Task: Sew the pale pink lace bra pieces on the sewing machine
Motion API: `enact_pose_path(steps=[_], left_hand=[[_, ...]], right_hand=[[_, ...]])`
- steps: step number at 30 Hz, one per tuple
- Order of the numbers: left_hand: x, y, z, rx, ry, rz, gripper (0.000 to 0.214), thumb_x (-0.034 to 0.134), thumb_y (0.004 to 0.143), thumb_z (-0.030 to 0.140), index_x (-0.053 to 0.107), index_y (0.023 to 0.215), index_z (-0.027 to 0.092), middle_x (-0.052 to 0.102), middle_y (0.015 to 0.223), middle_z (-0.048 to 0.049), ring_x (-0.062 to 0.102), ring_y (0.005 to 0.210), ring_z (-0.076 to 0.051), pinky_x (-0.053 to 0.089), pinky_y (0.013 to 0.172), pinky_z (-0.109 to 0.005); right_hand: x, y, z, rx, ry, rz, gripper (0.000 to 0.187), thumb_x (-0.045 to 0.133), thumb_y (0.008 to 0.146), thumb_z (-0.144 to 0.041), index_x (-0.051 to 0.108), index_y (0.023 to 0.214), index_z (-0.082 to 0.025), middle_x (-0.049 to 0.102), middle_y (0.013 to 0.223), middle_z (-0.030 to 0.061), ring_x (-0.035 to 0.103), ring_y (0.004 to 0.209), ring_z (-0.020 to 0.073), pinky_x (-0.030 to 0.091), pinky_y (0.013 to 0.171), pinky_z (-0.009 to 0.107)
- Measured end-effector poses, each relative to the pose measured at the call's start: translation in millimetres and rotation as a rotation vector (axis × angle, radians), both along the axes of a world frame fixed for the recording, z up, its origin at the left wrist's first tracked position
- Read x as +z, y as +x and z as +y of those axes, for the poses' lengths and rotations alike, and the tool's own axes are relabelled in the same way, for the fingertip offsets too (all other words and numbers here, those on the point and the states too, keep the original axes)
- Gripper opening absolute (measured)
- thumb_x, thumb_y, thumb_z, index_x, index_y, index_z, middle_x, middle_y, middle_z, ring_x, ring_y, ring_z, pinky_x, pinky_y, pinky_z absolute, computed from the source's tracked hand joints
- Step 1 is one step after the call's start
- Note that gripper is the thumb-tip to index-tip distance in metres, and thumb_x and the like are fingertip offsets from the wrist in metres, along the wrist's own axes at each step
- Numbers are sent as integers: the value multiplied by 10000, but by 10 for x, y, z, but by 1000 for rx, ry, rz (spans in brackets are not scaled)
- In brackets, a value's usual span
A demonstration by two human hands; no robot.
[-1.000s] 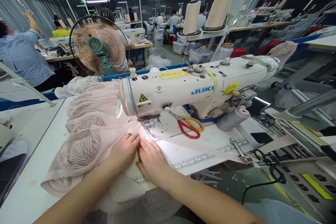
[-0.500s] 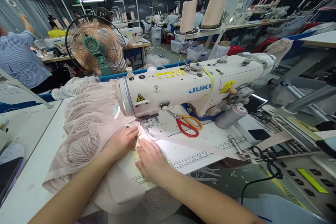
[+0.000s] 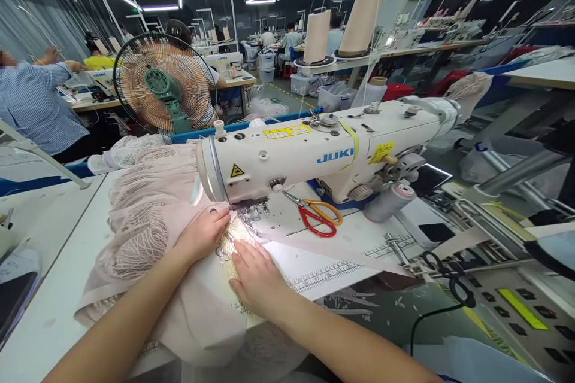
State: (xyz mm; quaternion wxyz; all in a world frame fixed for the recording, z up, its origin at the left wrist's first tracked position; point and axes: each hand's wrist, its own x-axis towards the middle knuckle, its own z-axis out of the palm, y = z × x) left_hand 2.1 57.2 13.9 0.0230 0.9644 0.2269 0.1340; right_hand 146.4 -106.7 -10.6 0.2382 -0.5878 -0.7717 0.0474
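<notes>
Sewing machine [image 3: 287,161] says JUKI in blue; yellow stickers [image 3: 287,130] unreadable. Our left grip [image 3: 204,233] and right grip [image 3: 256,275] lie flat, released, pressing the pink lace fabric [image 3: 144,233] onto the worktop [image 3: 58,287]. Scissors [image 3: 317,215] sit beyond the right grip, under the machine arm. Fan [image 3: 164,84] far behind.

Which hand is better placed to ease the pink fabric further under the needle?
Probably the left hand: its fingers press the pink fabric right beside the presser foot. The right hand lies flat on the fabric, farther back.
</notes>
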Motion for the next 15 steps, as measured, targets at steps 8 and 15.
enact_pose_path(steps=[8, 15], left_hand=[[-5, -49, -119, 85, 70, 37, 369, 342, 934, 197, 634, 1154, 148, 607, 1241, -167, 573, 1111, -271, 490, 953, -469], [97, -855, -624, 243, 275, 124, 373, 402, 865, 199, 579, 1192, 164, 606, 1244, -154, 582, 1115, -308, 502, 925, -472]], right_hand=[[112, -320, -233, 299, 182, 89, 234, 495, 884, -363, 602, 1003, -192, 656, 961, 60, 582, 836, 193, 468, 757, 338], [-81, -713, -364, 351, 216, -142, 304, 593, 804, -454, 576, 928, -176, 597, 815, 60, 534, 725, 211, 423, 597, 338]])
